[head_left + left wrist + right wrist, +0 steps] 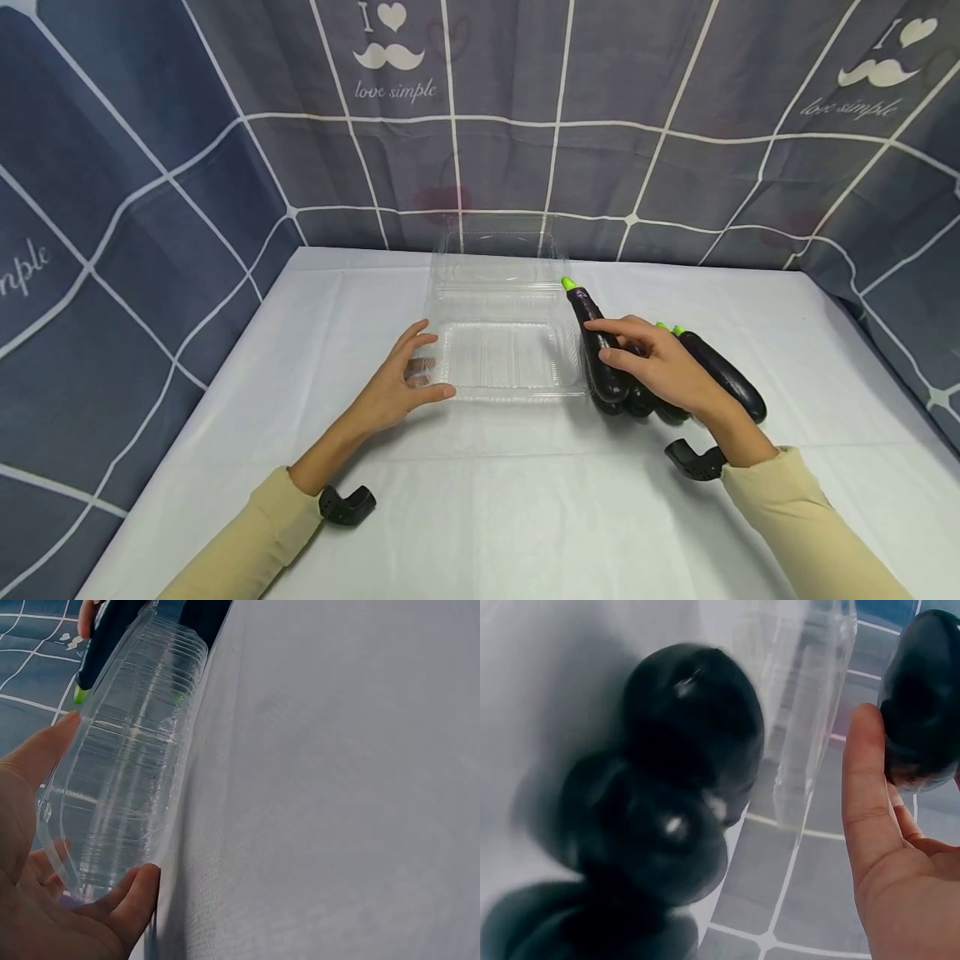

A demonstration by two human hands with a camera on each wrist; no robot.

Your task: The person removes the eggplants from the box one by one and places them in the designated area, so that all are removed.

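A hinged clear plastic container [510, 392] lies with its lid [495, 271] raised behind it. My left hand [401, 383] holds the container's left end, thumb at the front corner and fingers curved around the far side. The left wrist view shows that hand [67, 877] around the end of the clear container [124, 780]. My right hand [648, 358] grips a dark purple eggplant [588, 321] with a green stem end, at the container's right side. In the right wrist view the held eggplant [922, 697] is apart from the others.
Several more eggplants lie close together under and beside the right hand; the rightmost eggplant [723, 375] is fully beyond it. A white cloth [480, 500] covers the table. Grey checked curtains [510, 158] stand behind and at both sides.
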